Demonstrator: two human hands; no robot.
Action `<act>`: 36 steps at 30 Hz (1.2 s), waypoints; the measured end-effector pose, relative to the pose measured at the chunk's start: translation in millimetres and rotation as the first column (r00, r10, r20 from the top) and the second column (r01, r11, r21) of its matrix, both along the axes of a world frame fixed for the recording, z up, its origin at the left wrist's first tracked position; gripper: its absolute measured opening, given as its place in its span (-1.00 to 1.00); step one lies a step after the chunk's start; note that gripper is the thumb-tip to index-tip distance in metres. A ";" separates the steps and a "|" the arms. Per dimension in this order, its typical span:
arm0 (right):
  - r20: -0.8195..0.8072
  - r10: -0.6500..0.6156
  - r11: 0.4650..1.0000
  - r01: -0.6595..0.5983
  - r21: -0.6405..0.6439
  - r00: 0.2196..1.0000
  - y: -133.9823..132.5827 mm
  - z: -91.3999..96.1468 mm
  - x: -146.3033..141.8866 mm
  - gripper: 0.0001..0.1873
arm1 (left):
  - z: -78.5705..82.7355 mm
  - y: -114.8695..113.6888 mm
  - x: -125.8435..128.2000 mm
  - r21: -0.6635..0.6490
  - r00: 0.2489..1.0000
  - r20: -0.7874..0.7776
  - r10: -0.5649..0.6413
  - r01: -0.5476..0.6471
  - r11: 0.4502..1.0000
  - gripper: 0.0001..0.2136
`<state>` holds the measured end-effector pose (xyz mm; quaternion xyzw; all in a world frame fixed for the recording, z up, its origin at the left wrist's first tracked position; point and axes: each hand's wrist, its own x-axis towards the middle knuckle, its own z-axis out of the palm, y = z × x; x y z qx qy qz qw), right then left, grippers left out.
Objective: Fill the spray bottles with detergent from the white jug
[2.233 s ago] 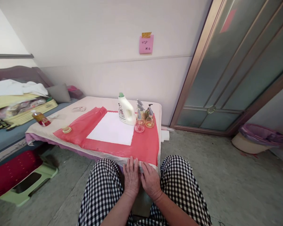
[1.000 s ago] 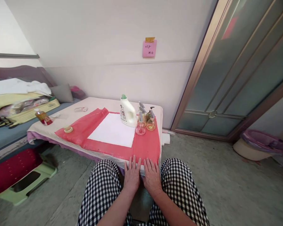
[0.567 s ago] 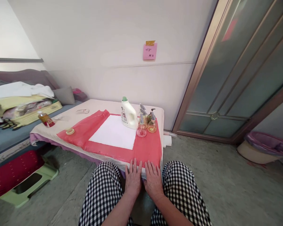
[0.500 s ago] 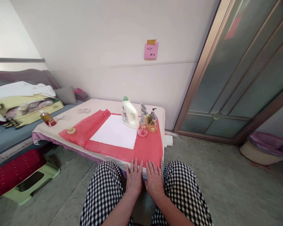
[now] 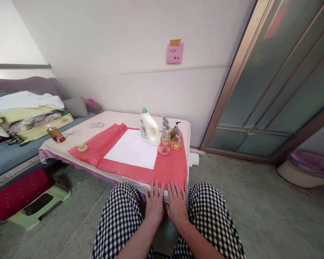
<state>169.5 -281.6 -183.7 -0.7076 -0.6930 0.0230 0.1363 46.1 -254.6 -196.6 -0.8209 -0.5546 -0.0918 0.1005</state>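
My left hand (image 5: 154, 205) and my right hand (image 5: 176, 205) lie flat side by side, fingers stretched out, fingertips on the near edge of a low table (image 5: 70, 142). Both hold nothing. A red sheet (image 5: 170, 169) covers the table's near half, and a white cloth (image 5: 132, 149) lies on it. Behind the cloth stands a white jug with a green cap (image 5: 149, 127). Right of the jug is a cluster of small spray bottles (image 5: 170, 138) with pink and amber liquid. My knees in checked trousers (image 5: 118, 216) flank the hands.
A tape roll (image 5: 82, 147) and an amber bottle (image 5: 55, 133) sit on the table's left part. A bed with piled bedding (image 5: 24, 115) is at left, a green stool with a red cushion (image 5: 29, 198) below it. Glass sliding door (image 5: 275, 90) and a lined bin (image 5: 305, 165) at right.
The view has drifted slightly, so the table appears a little further right. My hands have slid slightly forward on the table edge and stay flat.
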 end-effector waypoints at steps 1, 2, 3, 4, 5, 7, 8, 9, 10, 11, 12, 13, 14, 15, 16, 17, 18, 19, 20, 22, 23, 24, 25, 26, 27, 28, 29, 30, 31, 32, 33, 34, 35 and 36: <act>-0.002 0.002 1.000 -0.002 -0.002 1.000 -0.1 0.5 0.2 -0.32 | -0.6 0.1 0.1 0.003 1.000 -0.006 0.000 0.000 1.000 -0.39; -0.004 0.004 1.000 -0.004 -0.003 1.000 -0.3 1.2 0.5 -0.32 | -0.9 0.0 0.1 0.007 1.000 -0.011 0.000 0.000 1.000 -0.39; -0.006 0.006 1.000 -0.006 -0.005 1.000 -0.5 1.9 0.9 -0.33 | -0.9 0.0 0.0 0.011 1.000 -0.015 -0.002 0.002 1.000 -0.39; -0.008 0.008 1.000 -0.008 -0.006 1.000 -0.8 2.6 1.2 -0.33 | -0.6 -0.1 -0.2 0.014 1.000 -0.018 -0.004 0.004 1.000 -0.39; -0.009 0.010 1.000 -0.010 -0.008 1.000 -1.1 3.4 1.6 -0.33 | -0.2 -0.2 -0.3 0.017 1.000 -0.020 -0.006 0.006 1.000 -0.39; -0.011 0.013 1.000 -0.013 -0.011 1.000 -1.8 4.7 2.1 -0.33 | 0.8 -0.2 -0.6 0.016 1.000 -0.024 -0.007 0.007 1.000 -0.38; -0.011 0.014 1.000 -0.014 -0.011 1.000 -2.2 5.2 2.3 -0.32 | 1.3 -0.1 -0.6 0.012 1.000 -0.027 -0.007 0.008 1.000 -0.38; -0.012 0.015 1.000 -0.015 -0.012 1.000 -2.6 5.6 2.5 -0.31 | 1.7 0.0 -0.7 0.007 1.000 -0.030 -0.008 0.008 1.000 -0.39; -0.013 0.015 1.000 -0.015 -0.012 1.000 -3.0 5.8 2.7 -0.31 | 2.0 0.1 -0.7 0.002 0.999 -0.033 -0.007 0.007 1.000 -0.39; -0.014 0.016 1.000 -0.016 -0.013 1.000 -3.3 5.9 2.9 -0.30 | 2.2 0.2 -0.7 -0.001 0.999 -0.034 -0.007 0.007 1.000 -0.39; -0.014 0.018 1.000 -0.018 -0.013 1.000 -3.5 5.8 3.1 -0.30 | 2.4 0.2 -0.6 -0.001 0.999 -0.034 -0.008 0.008 1.000 -0.39; -0.015 0.020 1.000 -0.020 -0.013 1.000 -3.6 5.7 3.3 -0.29 | 2.6 0.1 -0.5 0.002 0.999 -0.031 -0.011 0.011 1.000 -0.38; -0.015 0.022 1.000 -0.022 -0.013 1.000 -3.7 5.4 3.5 -0.29 | 2.8 -0.1 -0.5 0.007 1.000 -0.028 -0.013 0.013 1.000 -0.38; -0.014 0.024 1.000 -0.024 -0.012 1.000 -3.7 5.1 3.7 -0.29 | 3.0 -0.4 -0.4 0.012 1.000 -0.023 -0.015 0.015 1.000 -0.38; -0.013 0.026 1.000 -0.026 -0.011 1.000 -3.6 4.9 3.8 -0.29 | 3.4 -0.7 -0.4 0.015 1.000 -0.020 -0.016 0.016 1.000 -0.38; -0.011 0.026 1.000 -0.026 -0.010 1.000 -3.5 4.5 3.9 -0.29 | 3.7 -1.0 -0.5 0.016 1.000 -0.017 -0.016 0.017 1.000 -0.37; -0.009 0.025 1.000 -0.025 -0.008 1.000 -3.3 4.2 3.9 -0.29 | 4.1 -1.2 -0.5 0.015 1.000 -0.014 -0.016 0.016 1.000 -0.38; -0.007 0.024 1.000 -0.024 -0.006 1.000 -3.1 4.0 3.9 -0.29 | 4.5 -1.4 -0.7 0.014 1.000 -0.012 -0.015 0.016 1.000 -0.38; -0.006 0.022 1.000 -0.022 -0.004 1.000 -3.0 3.7 3.8 -0.30 | 4.8 -1.5 -0.8 0.011 1.000 -0.010 -0.020 0.020 1.000 -0.38; -0.002 0.019 1.000 -0.019 0.001 1.000 -2.6 3.3 3.4 -0.30 | 5.2 -1.6 -1.1 0.008 1.000 -0.007 -0.027 0.027 1.000 -0.38; 0.001 0.018 1.000 -0.018 0.002 1.000 -2.5 3.2 3.2 -0.30 | 5.2 -1.6 -1.1 0.007 1.000 -0.007 -0.026 0.026 1.000 -0.38; 0.004 0.017 1.000 -0.017 0.004 1.000 -2.4 3.2 3.0 -0.30 | 5.2 -1.6 -1.1 0.008 1.000 -0.009 -0.023 0.023 1.000 -0.38; 0.007 0.016 1.000 -0.016 0.005 1.000 -2.4 3.2 2.8 -0.29 | 5.1 -1.5 -1.1 0.008 1.000 -0.012 -0.017 0.017 1.000 -0.38; 0.010 0.014 1.000 -0.014 0.007 1.000 -2.4 3.3 2.6 -0.29 | 4.9 -1.5 -1.1 0.008 1.000 -0.013 -0.011 0.011 1.000 -0.38; 0.012 0.013 1.000 -0.013 0.008 1.000 -2.4 3.3 2.4 -0.29 | 4.6 -1.4 -1.0 0.008 1.000 -0.012 -0.009 0.010 1.000 -0.38; 0.013 0.011 1.000 -0.011 0.010 1.000 -2.4 3.4 2.3 -0.29 | 4.2 -1.4 -0.9 0.006 1.000 -0.009 -0.013 0.013 1.000 -0.37; 0.013 0.010 1.000 -0.010 0.011 1.000 -2.5 3.4 2.1 -0.30 | 3.8 -1.3 -0.9 0.005 1.000 -0.004 -0.015 0.015 1.000 -0.37; 0.012 0.009 1.000 -0.009 0.013 1.000 -2.5 3.4 1.9 -0.30 | 3.2 -1.2 -0.7 0.005 1.000 0.000 -0.015 0.015 1.000 -0.37; 0.011 0.008 1.000 -0.008 0.014 1.000 -2.4 3.3 1.8 -0.30 | 2.4 -1.1 -0.6 0.004 1.000 0.004 -0.014 0.014 1.000 -0.37; 0.010 0.006 1.000 -0.006 0.015 1.000 -2.4 3.2 1.6 -0.31 | 1.6 -0.9 -0.4 0.004 1.000 0.006 -0.011 0.010 1.000 -0.37; 0.010 0.005 1.000 -0.005 0.016 1.000 -2.3 3.0 1.4 -0.31 | 0.7 -0.6 -0.2 0.004 1.000 0.008 -0.007 0.007 1.000 -0.37; 0.010 0.004 1.000 -0.004 0.017 1.000 -2.2 2.8 1.2 -0.31 | -0.3 -0.4 0.0 0.003 1.000 0.010 -0.004 0.004 1.000 -0.37; 0.010 0.003 1.000 -0.004 0.019 1.000 -2.1 2.5 1.1 -0.31 | -1.1 -0.1 0.1 0.003 1.000 0.011 -0.005 0.005 1.000 -0.38; 0.011 0.003 1.000 -0.004 0.020 1.000 -1.9 2.2 1.0 -0.31 | -1.8 0.1 0.2 0.002 1.000 0.013 -0.005 0.005 1.000 -0.38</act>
